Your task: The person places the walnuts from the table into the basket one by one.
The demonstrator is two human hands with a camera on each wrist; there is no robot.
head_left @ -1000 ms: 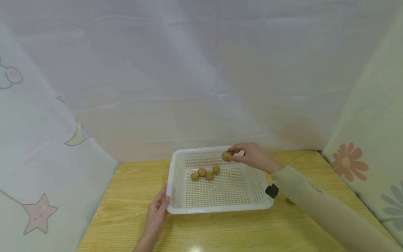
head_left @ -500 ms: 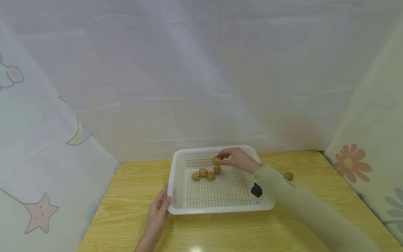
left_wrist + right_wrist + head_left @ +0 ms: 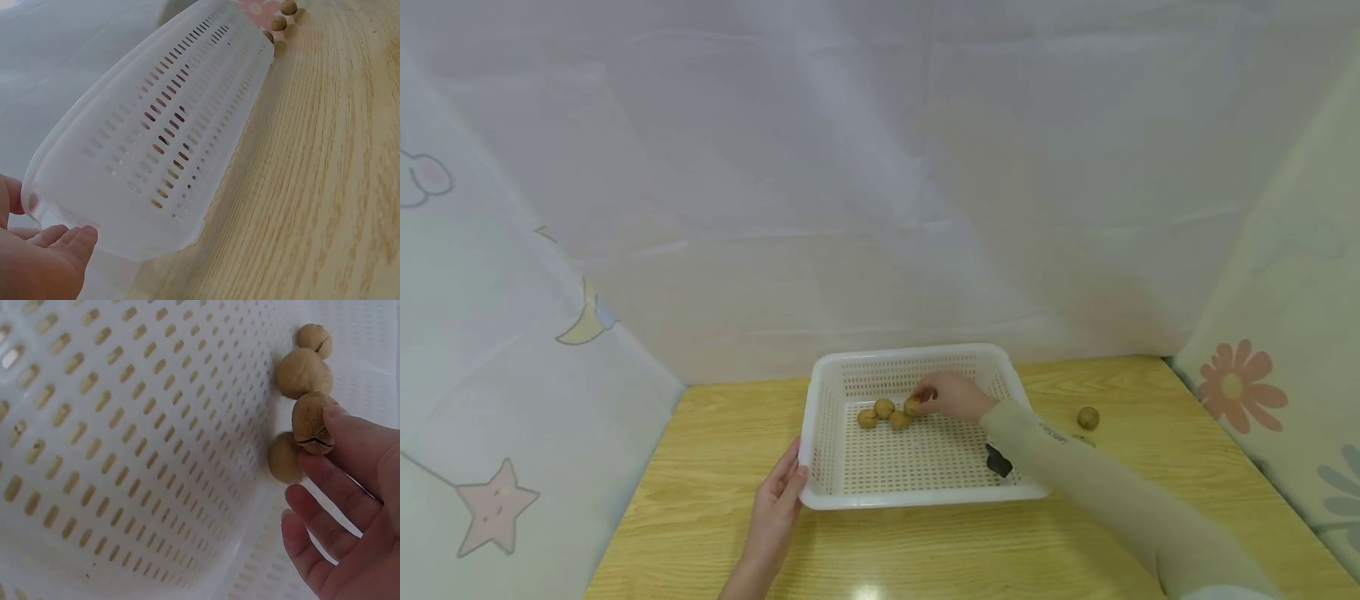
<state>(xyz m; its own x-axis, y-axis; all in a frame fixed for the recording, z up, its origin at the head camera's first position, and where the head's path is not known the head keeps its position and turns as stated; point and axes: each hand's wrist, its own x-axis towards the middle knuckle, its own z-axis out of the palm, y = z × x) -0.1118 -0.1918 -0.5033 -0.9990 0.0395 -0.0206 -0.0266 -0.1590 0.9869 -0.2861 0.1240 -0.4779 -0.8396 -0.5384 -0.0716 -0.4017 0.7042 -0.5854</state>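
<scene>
White plastic sits in the left hand [image 3: 772, 504], clamped on the rim of the basket [image 3: 925, 500], which lies longways across the desk [image 3: 715, 467]. Inside, past the loose walnuts [image 3: 883, 408], I see the held walnut [image 3: 912, 407], just left of the right hand [image 3: 951, 396], thumb and finger pinching it; roundish, no clear long axis, crack facing the wrist.

The wood-grained table [image 3: 700, 467] bears a white perforated basket [image 3: 925, 501] and, to its right, loose walnuts [image 3: 1087, 417].
</scene>
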